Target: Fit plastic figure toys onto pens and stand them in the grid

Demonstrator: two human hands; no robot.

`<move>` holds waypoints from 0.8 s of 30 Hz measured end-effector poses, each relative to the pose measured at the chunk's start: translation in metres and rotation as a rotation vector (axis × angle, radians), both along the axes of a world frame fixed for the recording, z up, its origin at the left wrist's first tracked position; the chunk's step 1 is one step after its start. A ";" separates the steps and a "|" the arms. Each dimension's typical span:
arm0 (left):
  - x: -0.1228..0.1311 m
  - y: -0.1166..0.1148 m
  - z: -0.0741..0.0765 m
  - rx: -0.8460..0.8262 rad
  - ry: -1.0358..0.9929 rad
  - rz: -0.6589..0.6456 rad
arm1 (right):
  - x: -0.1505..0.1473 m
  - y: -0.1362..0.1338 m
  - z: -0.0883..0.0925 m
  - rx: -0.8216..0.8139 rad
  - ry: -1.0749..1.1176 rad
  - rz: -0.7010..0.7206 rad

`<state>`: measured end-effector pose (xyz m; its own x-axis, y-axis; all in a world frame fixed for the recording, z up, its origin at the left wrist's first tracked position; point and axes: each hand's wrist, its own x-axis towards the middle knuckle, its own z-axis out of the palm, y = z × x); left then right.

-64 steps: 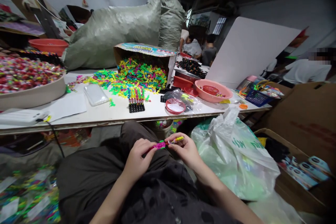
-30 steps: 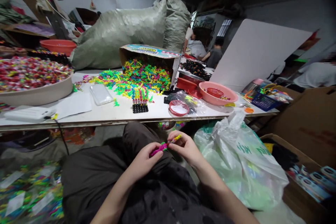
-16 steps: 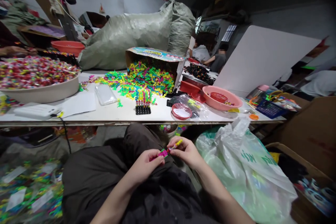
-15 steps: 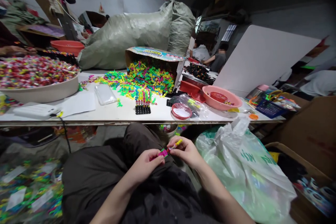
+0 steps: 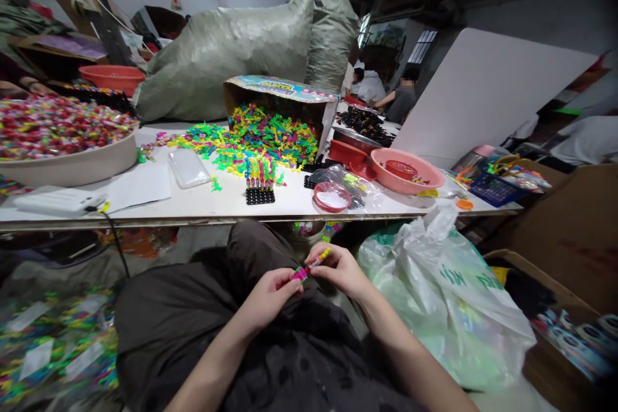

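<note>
Above my lap, my left hand [image 5: 271, 295] pinches a small magenta and green plastic piece [image 5: 299, 274] between thumb and fingers. My right hand [image 5: 339, 270] grips a slim yellow toy figure [image 5: 320, 257] with a red and white lower part. The figure's lower end meets the magenta piece; whether they are joined I cannot tell. On the table in front stands a black perforated rack [image 5: 260, 196] with several upright colourful figures [image 5: 261, 170] in it. Behind it, a cardboard box [image 5: 282, 87] on its side spills a heap of green, yellow, blue and pink figures [image 5: 275, 135].
A wide beige basin [image 5: 72, 168] of red and white pieces stands left, near another person's hand [image 5: 36, 87]. Pink basin [image 5: 408, 183], red basket [image 5: 331, 197] and blue basket [image 5: 497, 190] sit right. A plastic bag [image 5: 449, 309] is beside my leg; bagged figures [image 5: 58, 347] lie lower left.
The camera view has shifted slightly, so the table sits a little higher and further left. Both hands keep their pieces together, with the yellow figure tilted much as before.
</note>
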<state>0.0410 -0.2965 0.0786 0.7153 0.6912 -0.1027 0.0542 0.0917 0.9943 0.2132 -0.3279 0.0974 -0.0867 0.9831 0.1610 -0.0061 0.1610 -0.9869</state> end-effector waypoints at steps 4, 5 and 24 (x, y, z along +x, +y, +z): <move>0.000 0.000 0.000 -0.002 -0.012 0.005 | 0.002 0.000 -0.001 -0.021 0.030 0.017; 0.001 0.000 0.000 -0.002 -0.014 0.006 | 0.002 0.000 -0.001 -0.026 0.031 0.018; -0.020 0.036 -0.027 -0.099 -0.086 -0.114 | 0.015 0.035 -0.014 -0.235 0.045 0.118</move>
<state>0.0205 -0.2609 0.0515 0.7973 0.5949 -0.1015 -0.0147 0.1872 0.9822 0.2280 -0.2933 0.0838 -0.2009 0.9775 -0.0642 -0.0555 -0.0768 -0.9955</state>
